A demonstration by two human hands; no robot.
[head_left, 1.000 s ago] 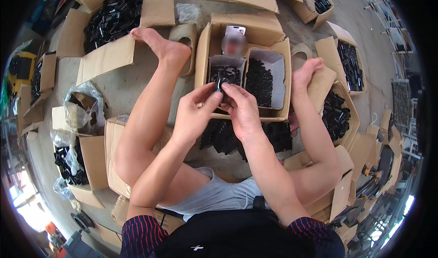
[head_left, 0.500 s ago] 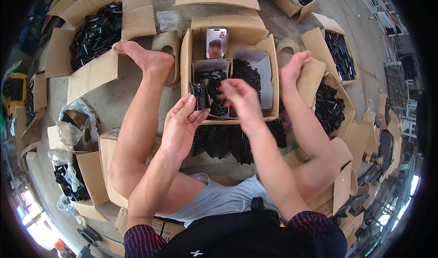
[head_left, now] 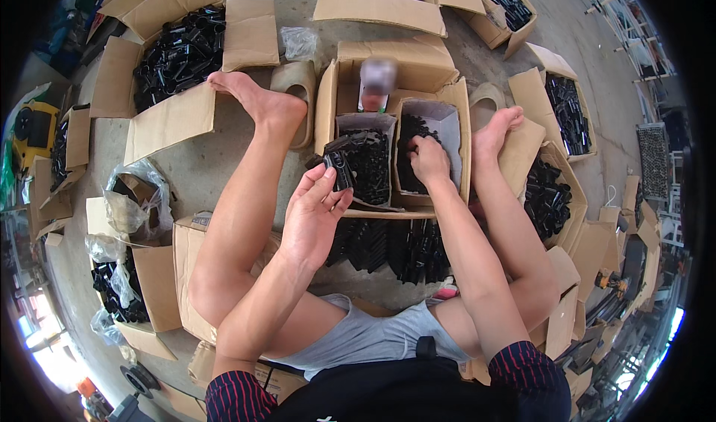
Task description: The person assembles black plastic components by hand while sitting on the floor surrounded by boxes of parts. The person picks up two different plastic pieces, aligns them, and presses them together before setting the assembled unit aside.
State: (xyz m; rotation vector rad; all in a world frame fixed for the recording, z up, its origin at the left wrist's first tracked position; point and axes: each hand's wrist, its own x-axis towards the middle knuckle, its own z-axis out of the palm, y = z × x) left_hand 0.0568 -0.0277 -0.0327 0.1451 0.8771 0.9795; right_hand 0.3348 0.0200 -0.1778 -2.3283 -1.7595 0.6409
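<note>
Right hand (head_left: pixel 429 161) sits down in right-hand grey-lined compartment (head_left: pixel 445 120), shifted away from left hand (head_left: pixel 312 213) since half a second ago. Right fingers curl among small black pieces (head_left: pixel 412 129); tips hidden, can't tell if they grip anything. Left fingers close around black part (head_left: pixel 341 171), held by left-hand compartment (head_left: pixel 364 121) (looks steady from where I stand). Best handling, I'd judge: keep left pinch firm but light, part turned toward eyes, separate one small piece with right fingertips.
</note>
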